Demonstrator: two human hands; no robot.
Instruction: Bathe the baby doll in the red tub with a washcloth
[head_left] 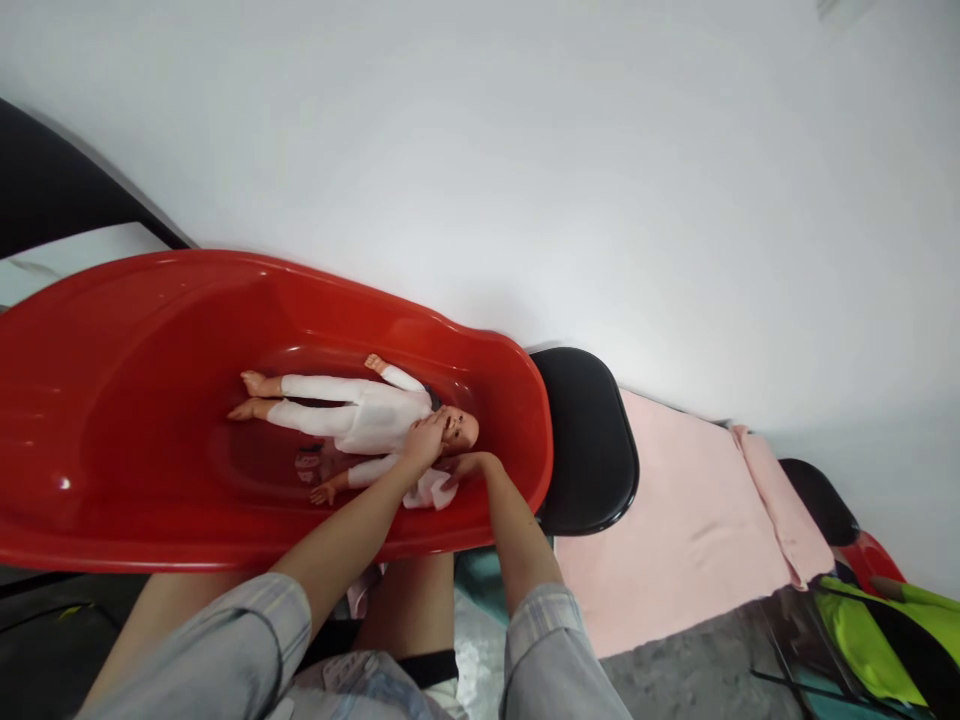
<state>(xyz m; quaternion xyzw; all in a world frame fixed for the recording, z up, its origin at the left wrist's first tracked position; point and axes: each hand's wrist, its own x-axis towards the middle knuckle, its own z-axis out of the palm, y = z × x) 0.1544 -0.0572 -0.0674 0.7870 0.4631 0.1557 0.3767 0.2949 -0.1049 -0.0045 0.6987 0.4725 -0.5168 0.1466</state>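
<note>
A baby doll (382, 415) in white clothing lies on its back inside a red baby bathtub (150, 400), its head to the right and bare feet to the left. My left hand (425, 440) is closed at the doll's chin and neck, its fingers partly covering the lower face. Beside the doll's head, my right hand (474, 466) is bent inward, fingertips pinched at a crumpled white cloth (432, 490). Whether this cloth belongs to the doll's clothing I cannot tell. The right fingertips are partly hidden.
Black stool seats (589, 440) stand right of the tub, beside a pink cloth-covered surface (675, 510) with a rolled pink end (784, 505). A white wall (525, 180) rises behind. At the lower right is a person's bright yellow-green clothing (870, 640).
</note>
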